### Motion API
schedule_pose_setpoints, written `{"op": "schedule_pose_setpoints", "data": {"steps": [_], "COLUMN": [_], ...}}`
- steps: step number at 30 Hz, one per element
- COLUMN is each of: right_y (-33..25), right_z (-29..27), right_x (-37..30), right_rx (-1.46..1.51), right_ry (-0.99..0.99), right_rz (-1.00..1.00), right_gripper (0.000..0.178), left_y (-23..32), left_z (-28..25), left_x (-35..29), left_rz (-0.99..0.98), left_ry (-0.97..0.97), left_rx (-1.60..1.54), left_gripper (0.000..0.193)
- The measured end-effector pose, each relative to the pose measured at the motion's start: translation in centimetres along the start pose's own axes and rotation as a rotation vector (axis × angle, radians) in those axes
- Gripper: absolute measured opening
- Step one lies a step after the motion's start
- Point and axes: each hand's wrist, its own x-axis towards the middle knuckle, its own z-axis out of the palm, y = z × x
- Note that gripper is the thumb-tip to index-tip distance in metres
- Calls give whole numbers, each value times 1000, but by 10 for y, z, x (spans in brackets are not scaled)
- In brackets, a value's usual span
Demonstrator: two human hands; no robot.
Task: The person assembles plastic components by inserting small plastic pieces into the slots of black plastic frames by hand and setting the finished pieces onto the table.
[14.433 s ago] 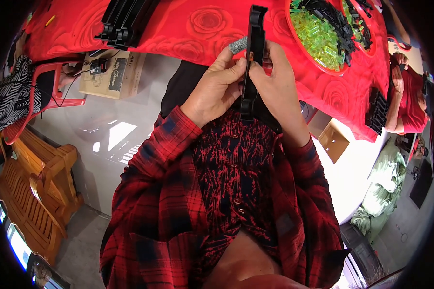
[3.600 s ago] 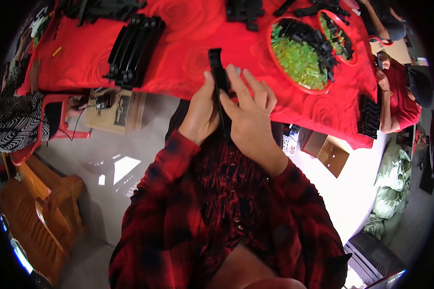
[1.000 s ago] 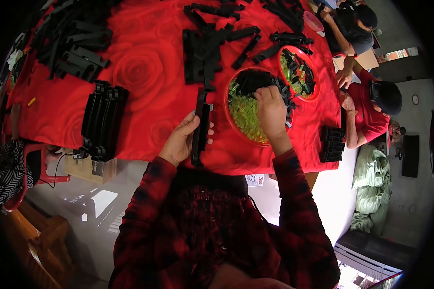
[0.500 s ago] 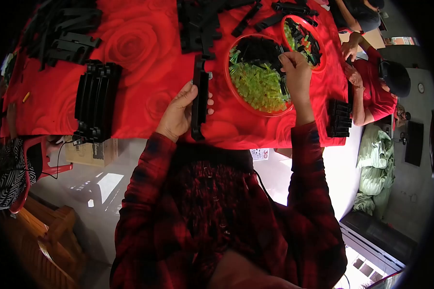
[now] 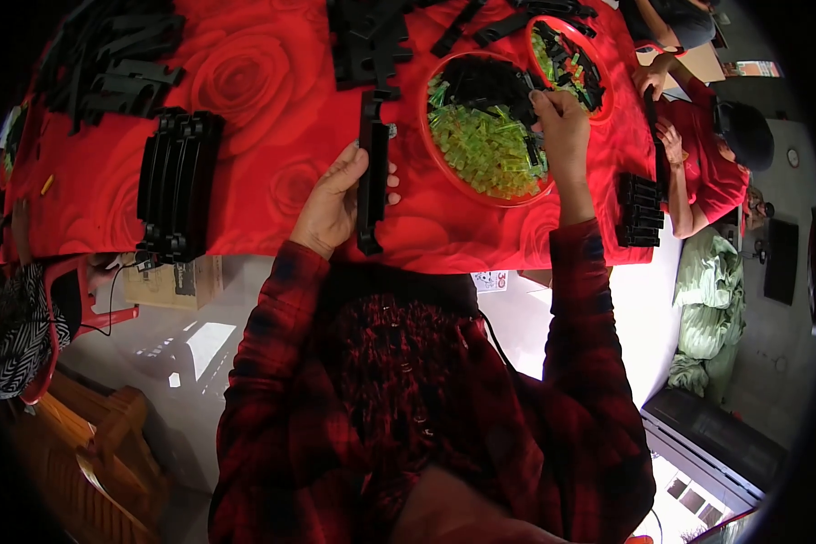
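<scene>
At centre, the left hand point(image 5: 334, 201) clamps its fingers on a black channel point(image 5: 372, 172); whether the right hand's point(image 5: 567, 136) fingers grip anything, upper right, is hidden.

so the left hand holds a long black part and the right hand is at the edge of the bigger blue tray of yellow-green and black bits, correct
Not blue: the bigger tray is red, as the head view shows. The rest stands: the left hand holds a long black part, and the right hand is at the tray's edge.
</scene>
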Motion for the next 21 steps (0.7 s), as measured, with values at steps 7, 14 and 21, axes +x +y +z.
{"op": "schedule_pose_setpoints", "data": {"steps": [7,14,21], "right_y": [-2,6,2], "right_z": [1,5,10], "right_x": [0,0,-1], "right_rx": [71,84,33], "right_ry": [14,-108,-76], "right_rz": [38,-66,-116], "right_gripper": [22,14,14], "left_y": [0,2,2], "left_z": [0,5,1], "left_x": [-2,-3,1], "left_rz": [1,3,3], "left_ry": [-22,18,-41], "left_rx": [-16,23,-31], "left_gripper": [36,34,32]}}
